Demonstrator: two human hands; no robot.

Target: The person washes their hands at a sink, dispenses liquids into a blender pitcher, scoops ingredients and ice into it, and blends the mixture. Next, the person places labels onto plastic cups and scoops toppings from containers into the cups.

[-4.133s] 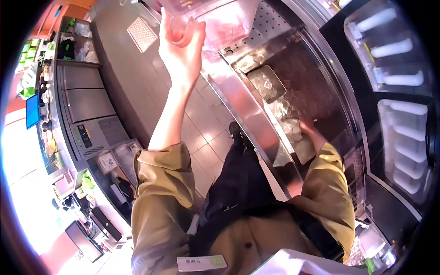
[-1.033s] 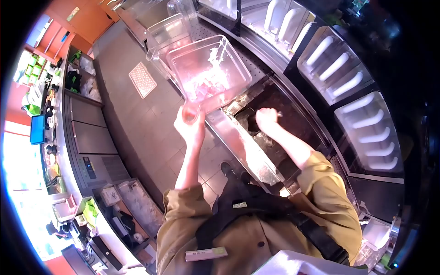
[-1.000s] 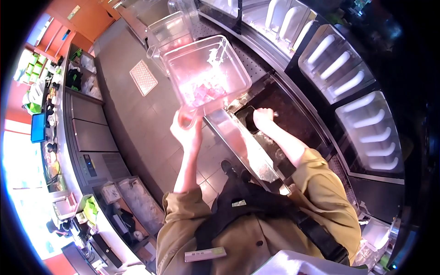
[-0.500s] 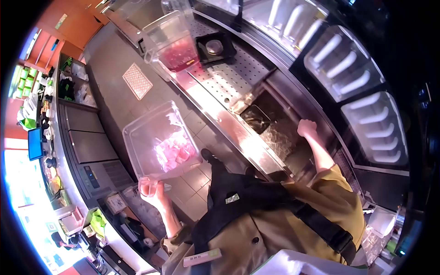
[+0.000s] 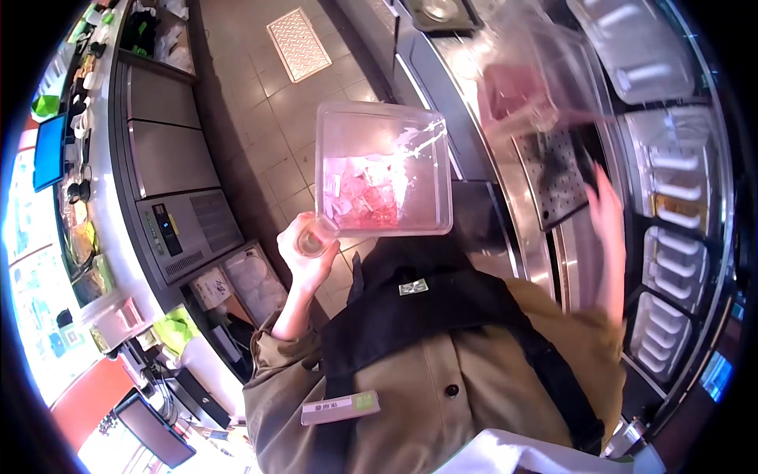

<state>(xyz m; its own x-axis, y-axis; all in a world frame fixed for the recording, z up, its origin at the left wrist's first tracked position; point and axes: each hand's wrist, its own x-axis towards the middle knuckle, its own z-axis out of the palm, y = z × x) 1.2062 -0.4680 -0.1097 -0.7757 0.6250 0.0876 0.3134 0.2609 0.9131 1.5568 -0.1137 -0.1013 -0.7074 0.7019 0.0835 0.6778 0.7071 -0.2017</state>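
A clear, square-sided plastic tub [image 5: 440, 189] with pink pieces [image 5: 363, 189] in the bottom tilts its open top towards me. The fingers of my left hand [image 5: 308, 254] are closed around its lower left corner, where a clear loop-like handle shows. My right hand [image 5: 606, 209] is out to the right, smeared by motion, close beside the perforated metal panel [image 5: 545, 162] of the counter. Dark blurred shapes lie over the panel near its fingertips. Just beyond stands another clear container [image 5: 568, 71] with something pink-red [image 5: 509, 91] inside.
A black tray [image 5: 454, 22] with a round clear item sits at the far counter end. Lidded clear bins [image 5: 671, 170] line the right side. Steel cabinets [image 5: 166, 162] run along the left under a white counter. A ridged plate [image 5: 298, 43] lies on the tiled floor.
My view has turned to the right. The tub in my left hand now sits higher and more central, still held. My right hand has moved from above the sink to beside the perforated panel.
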